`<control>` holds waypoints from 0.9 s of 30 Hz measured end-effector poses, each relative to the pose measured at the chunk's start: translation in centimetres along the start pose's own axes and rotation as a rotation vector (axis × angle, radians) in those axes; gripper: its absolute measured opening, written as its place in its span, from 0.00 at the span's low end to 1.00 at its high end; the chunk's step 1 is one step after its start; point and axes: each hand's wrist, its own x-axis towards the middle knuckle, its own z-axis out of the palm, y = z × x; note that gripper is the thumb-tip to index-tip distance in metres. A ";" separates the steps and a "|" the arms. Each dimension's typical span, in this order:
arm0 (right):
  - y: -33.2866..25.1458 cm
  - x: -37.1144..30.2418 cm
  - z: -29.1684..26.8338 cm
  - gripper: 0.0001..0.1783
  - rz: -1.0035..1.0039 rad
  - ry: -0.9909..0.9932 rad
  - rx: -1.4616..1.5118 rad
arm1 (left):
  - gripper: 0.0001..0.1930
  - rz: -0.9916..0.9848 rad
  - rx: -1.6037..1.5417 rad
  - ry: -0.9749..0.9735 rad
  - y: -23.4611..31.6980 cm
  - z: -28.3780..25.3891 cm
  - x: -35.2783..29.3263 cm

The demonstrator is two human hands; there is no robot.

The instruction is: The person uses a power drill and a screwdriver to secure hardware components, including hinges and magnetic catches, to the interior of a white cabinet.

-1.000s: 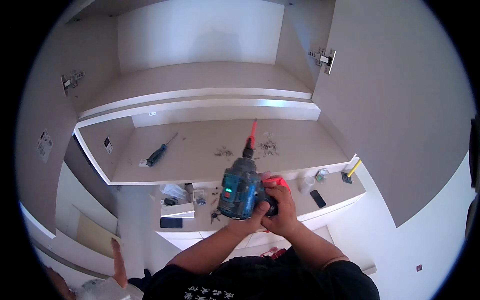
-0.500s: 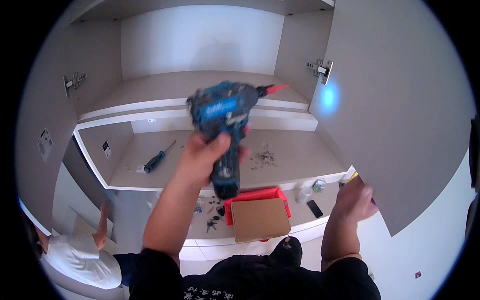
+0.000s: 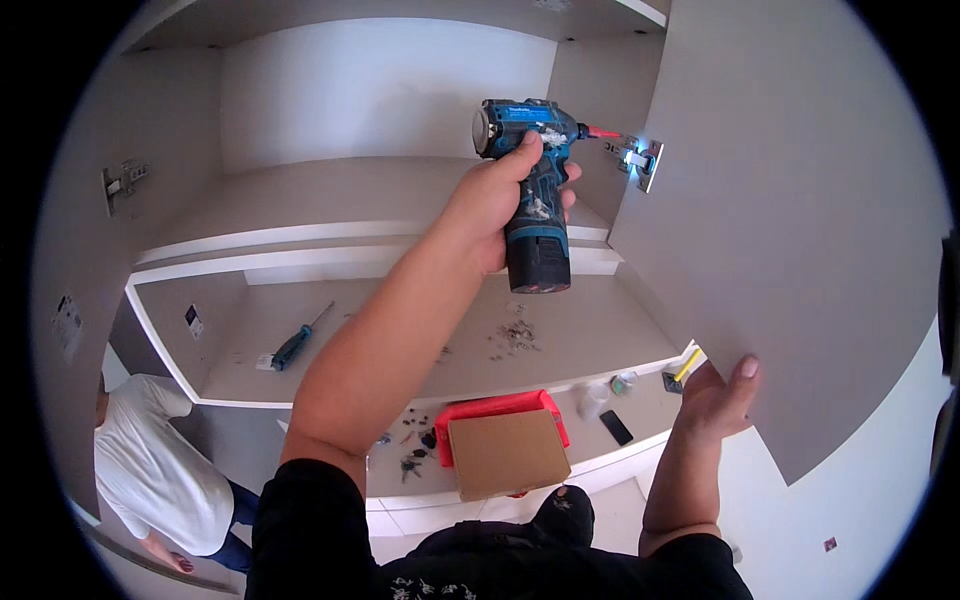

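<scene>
My left hand [image 3: 495,195] is wrapped round the grip of a blue and black cordless drill [image 3: 543,205]. Its red bit [image 3: 606,132] points right, and the tip is at or just in front of the metal hinge [image 3: 638,160] on the right cabinet door [image 3: 790,240]; whether they touch I cannot tell. A bright light from the drill falls on that hinge. Lower down, my right hand [image 3: 722,402] grips the bottom corner of the door, thumb on its face and the other fingers mostly hidden.
A screwdriver [image 3: 292,348] and a scatter of small hardware [image 3: 516,337] lie on the lower shelf [image 3: 590,335]. Below are a cardboard box [image 3: 508,455] over a red tray [image 3: 445,425], a phone [image 3: 616,428] and keys [image 3: 410,466]. A person in white [image 3: 165,465] stands left.
My left hand has carried the drill up and right, so its bit and light are now at the hinge. My right hand stays on the door. The person at left has shifted.
</scene>
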 end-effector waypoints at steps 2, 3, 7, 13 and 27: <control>-0.1 0.0 -0.5 0.38 0.048 0.026 0.002 | 0.24 -0.007 0.012 0.021 -0.4 0.2 0.4; -0.1 0.0 -0.6 0.38 0.052 0.028 0.005 | 0.24 -0.009 0.018 0.033 -0.6 0.3 0.6; 0.1 0.5 -0.8 0.37 0.021 0.012 0.031 | 0.22 -0.004 -0.043 -0.007 -1.0 -0.6 1.6; 0.0 0.8 -0.6 0.33 -0.013 0.005 0.057 | 0.21 -0.003 -0.024 -0.061 -0.9 -1.5 1.8; 0.2 1.3 -1.7 0.29 -0.007 -0.028 0.092 | 0.22 0.036 0.047 -0.013 -1.0 -1.0 1.2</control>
